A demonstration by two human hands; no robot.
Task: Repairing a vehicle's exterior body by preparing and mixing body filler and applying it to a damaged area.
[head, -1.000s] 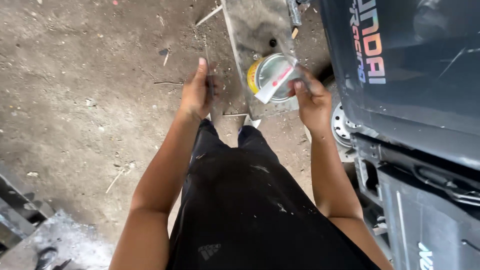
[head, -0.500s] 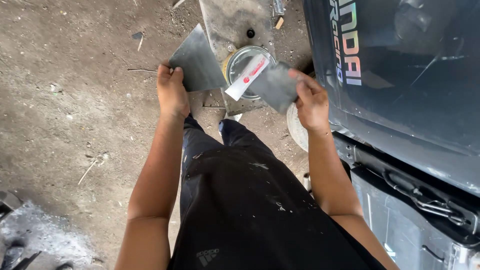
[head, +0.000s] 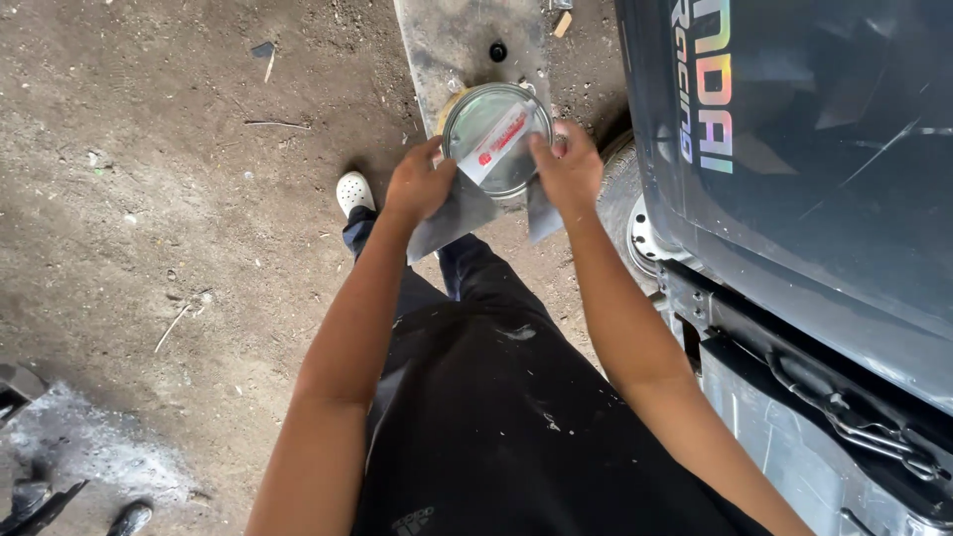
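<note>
While the person stands on the dirt floor [head: 149, 199], both hands work on grey sheets of what looks like sandpaper, held in front of the body above a round tin can [head: 496, 139]. The left hand [head: 419, 184] has its fingers closed on the larger grey sheet [head: 452, 220], thumb on top, and the sheet hangs down from the grip. The right hand [head: 568, 169] pinches a smaller grey piece [head: 543, 218], with the fingers curled tightly on its upper edge. It seems that one sheet has been divided into two pieces, though I cannot tell if they are fully apart.

The can has a shiny lid, and a white tube with a red label [head: 493, 147] lies across it. It stands on a grey slab [head: 452, 40] just beside the dark bodywork of a vehicle [head: 794, 179]. A white shoe [head: 353, 191] shows below the left hand.

To do this well, I think each hand should grip close to the line between the pieces, so the edge stays straight. Care is needed, because the hands are just above the tube and a careless pull could knock it off the lid.
</note>
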